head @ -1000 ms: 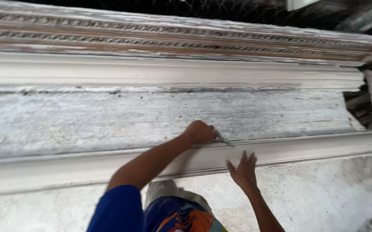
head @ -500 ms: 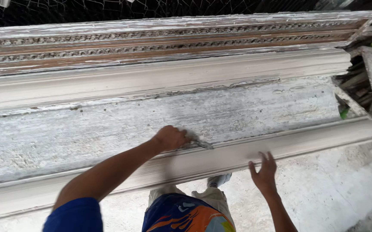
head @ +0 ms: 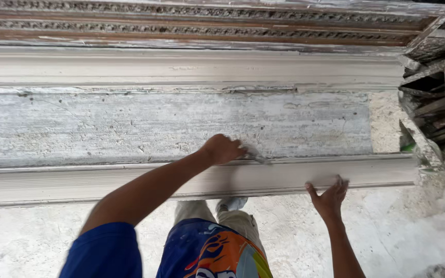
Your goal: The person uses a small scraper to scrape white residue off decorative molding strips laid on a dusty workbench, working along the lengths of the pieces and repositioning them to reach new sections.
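1. L hand point(head: 221, 149): closed in a fist round a small blade point(head: 256, 156), only the tip shows past the knuckles; blade type can't tell. Tip sits at the seam where the flat band point(head: 130, 126) meets the near moulding point(head: 284, 175).
2. R hand point(head: 329, 198): open, fingers spread, holds nothing, fingertips pressed on the lower edge of the moulding, near the blade but apart from it.
3. Doing it well, imo: keep the blade low & flat to the seam, light even pressure, short strokes, w/ the R hand steadying the piece. Too steep an angle could gouge the soft white surface.
4. Surface: flat band is rough, streaky grey-white, pitted w/ small holes; moulding smoother, cream.
5. Beyond: a second plain moulding point(head: 181, 67), then a brown carved strip point(head: 207, 25) at the top.
6. Room: dusty white floor point(head: 387, 237); stacked grey pieces point(head: 438, 113) at the right end.
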`<state>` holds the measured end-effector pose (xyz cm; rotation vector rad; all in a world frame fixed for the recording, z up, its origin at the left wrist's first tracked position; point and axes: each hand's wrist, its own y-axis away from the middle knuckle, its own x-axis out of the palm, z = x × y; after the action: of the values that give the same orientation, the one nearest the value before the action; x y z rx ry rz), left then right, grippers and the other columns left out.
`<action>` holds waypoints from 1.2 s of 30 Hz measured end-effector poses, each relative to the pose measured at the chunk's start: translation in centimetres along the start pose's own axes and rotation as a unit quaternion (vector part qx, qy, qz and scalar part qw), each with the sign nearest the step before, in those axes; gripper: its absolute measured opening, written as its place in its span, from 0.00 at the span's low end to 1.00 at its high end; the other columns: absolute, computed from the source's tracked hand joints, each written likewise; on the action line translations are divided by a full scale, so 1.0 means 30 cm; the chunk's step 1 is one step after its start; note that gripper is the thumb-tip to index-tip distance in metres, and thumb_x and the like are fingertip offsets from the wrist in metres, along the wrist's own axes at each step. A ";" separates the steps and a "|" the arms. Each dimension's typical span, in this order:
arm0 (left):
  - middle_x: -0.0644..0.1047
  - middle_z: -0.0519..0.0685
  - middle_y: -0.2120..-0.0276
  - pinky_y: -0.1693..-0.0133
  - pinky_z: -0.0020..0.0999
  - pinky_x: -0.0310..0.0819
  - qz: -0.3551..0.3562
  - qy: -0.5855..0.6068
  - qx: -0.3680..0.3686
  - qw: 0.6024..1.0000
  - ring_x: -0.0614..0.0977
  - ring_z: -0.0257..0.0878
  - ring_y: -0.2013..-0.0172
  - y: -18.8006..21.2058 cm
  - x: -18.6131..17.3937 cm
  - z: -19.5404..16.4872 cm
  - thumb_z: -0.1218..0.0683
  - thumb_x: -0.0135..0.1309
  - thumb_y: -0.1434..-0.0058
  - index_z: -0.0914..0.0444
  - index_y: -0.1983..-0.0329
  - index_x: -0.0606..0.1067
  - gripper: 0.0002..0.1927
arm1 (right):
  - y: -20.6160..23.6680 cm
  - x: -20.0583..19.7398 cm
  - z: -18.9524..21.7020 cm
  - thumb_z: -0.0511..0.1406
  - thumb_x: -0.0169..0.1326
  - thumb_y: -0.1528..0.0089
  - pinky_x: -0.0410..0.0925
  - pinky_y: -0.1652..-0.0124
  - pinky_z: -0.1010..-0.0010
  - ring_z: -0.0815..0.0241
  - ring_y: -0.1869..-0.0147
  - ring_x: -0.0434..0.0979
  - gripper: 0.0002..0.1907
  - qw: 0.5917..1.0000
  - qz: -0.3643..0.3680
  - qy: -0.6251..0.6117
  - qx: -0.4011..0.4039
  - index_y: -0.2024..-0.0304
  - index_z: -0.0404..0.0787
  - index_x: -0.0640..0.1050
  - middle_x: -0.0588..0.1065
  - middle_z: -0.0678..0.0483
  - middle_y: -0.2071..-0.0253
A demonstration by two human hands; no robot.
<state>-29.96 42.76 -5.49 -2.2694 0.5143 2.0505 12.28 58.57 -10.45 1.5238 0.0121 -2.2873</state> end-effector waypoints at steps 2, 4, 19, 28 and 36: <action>0.76 0.54 0.50 0.71 0.45 0.82 0.034 -0.014 -0.002 0.999 0.85 0.51 0.63 0.091 -0.033 0.039 0.50 0.46 0.36 0.47 0.35 0.70 0.25 | -0.008 0.020 -0.009 0.61 0.59 0.48 0.40 0.30 0.36 0.27 0.20 0.26 0.67 0.999 0.015 -0.026 0.018 0.25 0.30 0.41 0.31 0.23 0.25; 0.77 0.53 0.50 0.71 0.45 0.81 0.068 -0.011 -0.013 0.998 0.86 0.50 0.64 0.119 -0.058 0.060 0.52 0.44 0.31 0.47 0.31 0.68 0.24 | -0.004 0.041 -0.014 0.61 0.60 0.45 0.42 0.29 0.35 0.25 0.18 0.27 0.67 1.000 -0.009 -0.013 -0.020 0.25 0.27 0.42 0.34 0.21 0.25; 0.78 0.52 0.51 0.67 0.50 0.81 0.001 0.051 0.033 0.998 0.85 0.51 0.62 -0.443 -0.032 -0.169 0.51 0.47 0.32 0.52 0.45 0.75 0.14 | 0.030 -0.071 -0.093 0.45 0.57 0.38 0.55 0.30 0.45 0.30 0.20 0.47 0.42 0.989 -0.041 0.016 -0.142 0.29 0.33 0.56 0.54 0.33 0.25; 0.77 0.50 0.50 0.65 0.47 0.80 0.037 -0.009 0.045 0.998 0.85 0.50 0.62 -0.666 -0.089 -0.260 0.50 0.43 0.30 0.44 0.32 0.67 0.22 | -0.145 -0.255 -0.453 0.41 0.56 0.36 0.54 0.31 0.41 0.32 0.20 0.48 0.39 0.979 -0.181 -0.014 -0.095 0.28 0.34 0.57 0.51 0.30 0.26; 0.79 0.52 0.55 0.63 0.49 0.80 -0.001 0.022 0.051 0.998 0.84 0.52 0.58 -1.434 -0.177 -0.642 0.51 0.45 0.32 0.50 0.40 0.73 0.18 | -0.491 -0.420 -0.894 0.44 0.58 0.36 0.54 0.33 0.43 0.28 0.25 0.53 0.46 0.979 -0.158 -0.048 -0.119 0.27 0.25 0.53 0.54 0.25 0.29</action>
<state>-0.25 79.74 -6.09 -2.2614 0.6034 1.9297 35.47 82.03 -13.25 1.3665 0.5184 -2.4901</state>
